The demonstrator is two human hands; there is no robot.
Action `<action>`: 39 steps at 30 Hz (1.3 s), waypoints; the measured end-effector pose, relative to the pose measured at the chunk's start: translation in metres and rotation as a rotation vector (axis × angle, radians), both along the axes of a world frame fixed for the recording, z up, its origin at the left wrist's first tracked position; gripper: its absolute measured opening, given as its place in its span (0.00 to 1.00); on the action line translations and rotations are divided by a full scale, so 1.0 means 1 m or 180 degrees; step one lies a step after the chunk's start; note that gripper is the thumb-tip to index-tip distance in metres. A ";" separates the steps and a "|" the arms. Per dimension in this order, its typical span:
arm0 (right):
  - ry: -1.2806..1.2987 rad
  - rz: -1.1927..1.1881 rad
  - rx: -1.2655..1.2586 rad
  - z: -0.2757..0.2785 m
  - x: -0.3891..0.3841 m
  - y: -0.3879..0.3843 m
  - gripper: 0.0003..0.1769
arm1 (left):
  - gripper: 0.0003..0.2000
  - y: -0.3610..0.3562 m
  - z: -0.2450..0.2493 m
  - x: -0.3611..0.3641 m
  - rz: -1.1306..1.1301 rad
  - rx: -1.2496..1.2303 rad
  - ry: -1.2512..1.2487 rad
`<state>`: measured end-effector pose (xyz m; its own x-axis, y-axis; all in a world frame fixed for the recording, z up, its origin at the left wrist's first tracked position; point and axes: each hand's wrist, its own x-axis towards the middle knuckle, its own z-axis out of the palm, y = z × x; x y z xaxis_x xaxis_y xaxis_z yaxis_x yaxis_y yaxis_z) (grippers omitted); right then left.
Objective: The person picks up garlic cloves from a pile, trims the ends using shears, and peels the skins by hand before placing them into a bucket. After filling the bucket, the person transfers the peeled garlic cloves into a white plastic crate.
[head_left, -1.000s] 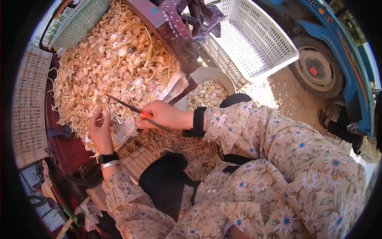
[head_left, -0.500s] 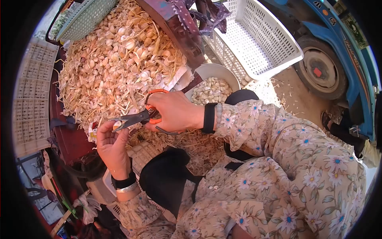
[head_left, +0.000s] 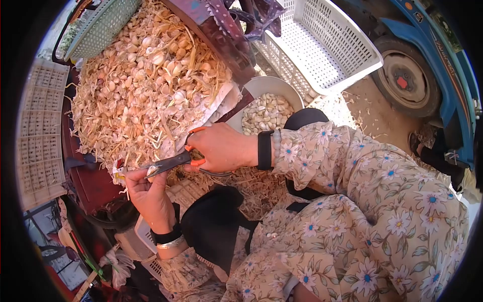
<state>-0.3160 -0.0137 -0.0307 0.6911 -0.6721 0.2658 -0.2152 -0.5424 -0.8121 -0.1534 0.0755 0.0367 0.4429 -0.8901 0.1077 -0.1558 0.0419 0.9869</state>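
My left hand [head_left: 152, 198] pinches a small garlic clove [head_left: 151, 172] between thumb and fingertips. Wrapped around the orange handles of a pair of scissors [head_left: 172, 161] is my right hand [head_left: 226, 147]. The dark blades point left, close together, with their tips right at the clove. Both hands are near the front edge of a big heap of loose garlic cloves [head_left: 151, 75] mixed with dry skins and stalks. Just beyond my right wrist stands a pale bowl [head_left: 283, 86] holding peeled-looking, whitish cloves.
A white perforated crate [head_left: 347, 65] sits at the upper right, in front of a blue vehicle with a large wheel [head_left: 406, 80]. At the upper left is a green basket [head_left: 103, 32], with a beige crate [head_left: 43, 136] below it. Garlic skins [head_left: 259, 189] are scattered under my hands.
The scissor blades, slightly parted before, have come together at the clove. My left hand has shifted a little down and right, still pinching the clove, while the whole view moved slightly.
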 end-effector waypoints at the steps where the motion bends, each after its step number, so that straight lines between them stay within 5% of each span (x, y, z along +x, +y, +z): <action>1: 0.0035 0.0042 0.0004 -0.001 0.001 0.000 0.24 | 0.12 0.001 -0.002 0.002 -0.0018 0.0005 0.0108; 10: 0.0099 0.0932 0.0693 -0.004 0.005 0.003 0.28 | 0.16 0.018 -0.006 0.014 -0.0400 -0.0069 0.1008; 13: -0.0082 0.1166 0.1421 -0.002 0.008 0.005 0.27 | 0.16 0.018 -0.002 0.000 -0.0313 -0.0018 0.1199; 17: -0.1320 0.1426 0.3332 0.004 0.014 0.010 0.26 | 0.16 0.024 -0.014 -0.010 -0.0181 0.0160 0.1048; 21: -0.1597 0.1318 0.2846 0.007 0.017 0.016 0.22 | 0.16 0.028 -0.022 -0.021 -0.0121 0.0182 0.0662; 27: -0.1175 0.1781 0.3471 0.007 0.008 0.011 0.12 | 0.15 0.040 -0.019 -0.018 -0.0550 0.0613 0.0708; 39: -0.1107 0.2312 0.4062 0.015 -0.001 0.011 0.12 | 0.11 0.069 0.005 -0.012 -0.0641 0.0087 0.2515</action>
